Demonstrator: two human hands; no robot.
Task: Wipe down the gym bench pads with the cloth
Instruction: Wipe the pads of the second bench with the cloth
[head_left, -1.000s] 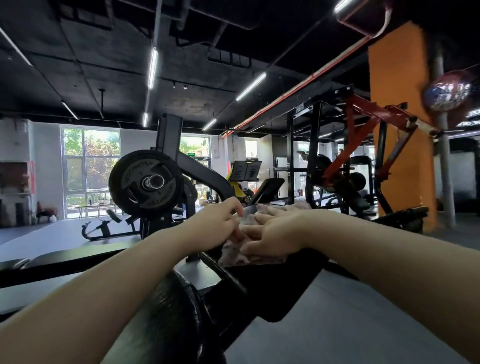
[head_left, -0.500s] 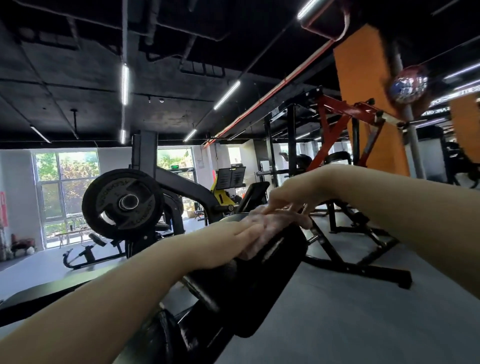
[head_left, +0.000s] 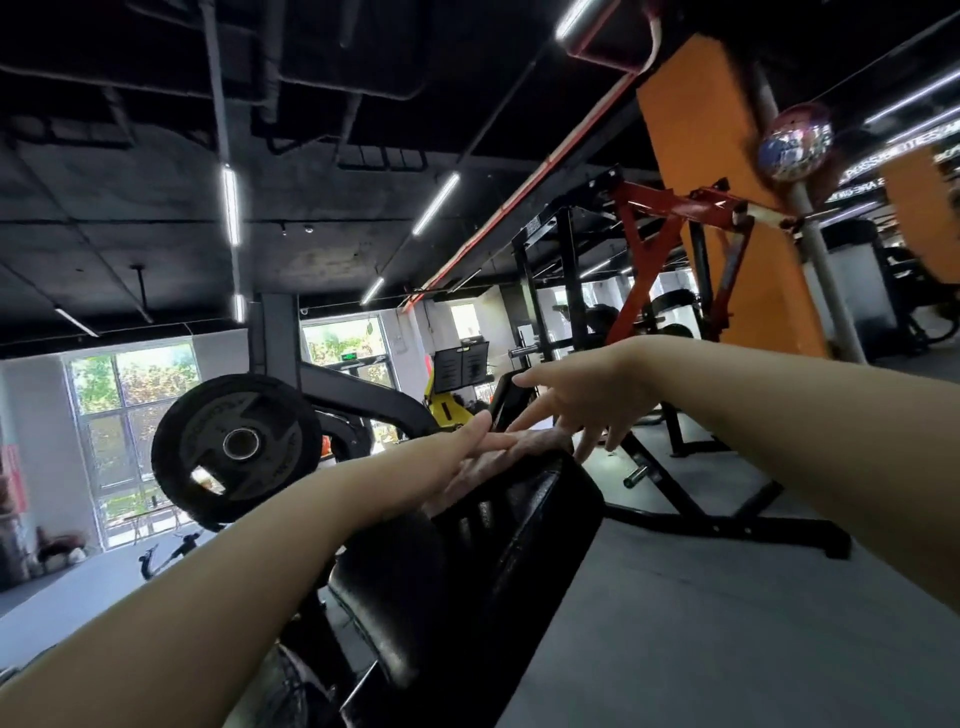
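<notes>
Pad material: black vinyl; the upper bench pad (head_left: 524, 514) sloped away from me, and a lower pad (head_left: 384, 597) sat nearer.
Cloth: a pale cloth (head_left: 511, 449) lay flat on the top end of the upper pad, I judged so a flat palm could drag it along the vinyl.
Left hand: my left hand (head_left: 447, 462) lay flat on the cloth, fingers straight and together, pressing rather than gripping.
Right hand: my right hand (head_left: 582, 402) hovered just above the pad's top edge, fingers spread, holding nothing; I could not tell whether a fingertip touched the cloth.
Hands: close together, not joined.
Surroundings: a weight plate (head_left: 236, 449) hung left of the pad.
</notes>
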